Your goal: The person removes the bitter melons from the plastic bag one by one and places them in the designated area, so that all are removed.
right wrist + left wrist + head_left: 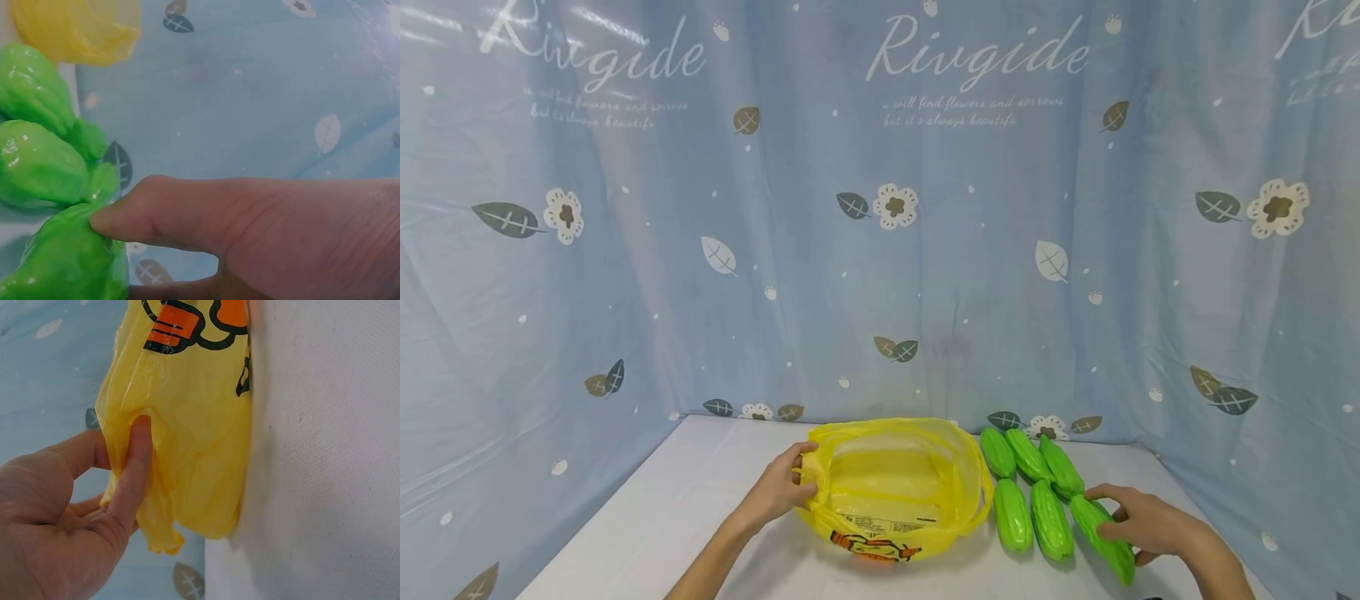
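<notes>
A yellow plastic bag (887,542) with an orange-and-black printed figure lies on the white table, its mouth spread wide and facing me. My left hand (778,486) pinches the bag's left side between thumb and fingers; the gathered film (156,506) hangs below the grip in the left wrist view. To the right of the bag lie several bright green toy bitter gourds in two rows. My right hand (1150,523) holds the nearest, rightmost bitter gourd (1099,543), thumb on one side and fingers on the other. That thumb (156,209) presses the gourd's surface in the right wrist view.
Other bitter gourds (1013,517) lie close together between the bag and my right hand. A blue printed curtain (955,250) encloses the back and sides of the white table (700,467). The bag's handle loop (987,492) reaches toward the gourds.
</notes>
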`<act>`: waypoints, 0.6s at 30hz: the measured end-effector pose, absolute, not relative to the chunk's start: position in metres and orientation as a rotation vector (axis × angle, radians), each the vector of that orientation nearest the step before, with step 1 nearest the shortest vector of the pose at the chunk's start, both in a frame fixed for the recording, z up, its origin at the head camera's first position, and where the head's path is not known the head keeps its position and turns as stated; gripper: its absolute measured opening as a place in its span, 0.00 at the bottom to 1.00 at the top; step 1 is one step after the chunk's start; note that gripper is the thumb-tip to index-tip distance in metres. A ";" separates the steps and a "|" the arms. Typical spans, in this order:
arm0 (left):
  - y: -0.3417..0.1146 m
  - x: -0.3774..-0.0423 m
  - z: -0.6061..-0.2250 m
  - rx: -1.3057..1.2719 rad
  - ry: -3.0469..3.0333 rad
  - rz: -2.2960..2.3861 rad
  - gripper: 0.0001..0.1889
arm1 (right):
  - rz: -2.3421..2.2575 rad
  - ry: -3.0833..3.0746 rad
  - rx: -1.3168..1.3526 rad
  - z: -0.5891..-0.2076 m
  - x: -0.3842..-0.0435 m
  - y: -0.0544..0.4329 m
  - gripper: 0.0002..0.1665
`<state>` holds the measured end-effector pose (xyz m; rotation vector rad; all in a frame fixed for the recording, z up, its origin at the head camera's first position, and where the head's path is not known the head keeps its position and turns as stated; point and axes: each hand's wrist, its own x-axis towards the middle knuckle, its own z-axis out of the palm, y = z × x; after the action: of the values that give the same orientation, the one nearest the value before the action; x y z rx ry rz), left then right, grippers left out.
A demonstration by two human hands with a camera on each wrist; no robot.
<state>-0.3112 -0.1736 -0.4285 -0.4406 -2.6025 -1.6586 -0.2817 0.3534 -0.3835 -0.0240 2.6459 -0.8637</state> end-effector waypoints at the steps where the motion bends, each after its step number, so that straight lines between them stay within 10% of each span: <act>1: -0.174 -0.311 -0.429 -0.441 -2.604 -1.656 0.35 | -0.864 2.636 -0.015 -0.384 -0.282 0.353 0.34; 18: -0.173 -0.314 -0.431 -0.450 -2.599 -1.664 0.35 | -0.858 2.670 0.005 -0.403 -0.297 0.355 0.38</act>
<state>-0.3136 -0.1734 -0.4307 -0.4499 -2.5990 -1.6637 -0.2972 0.3553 -0.4027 0.0053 2.6703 -0.8579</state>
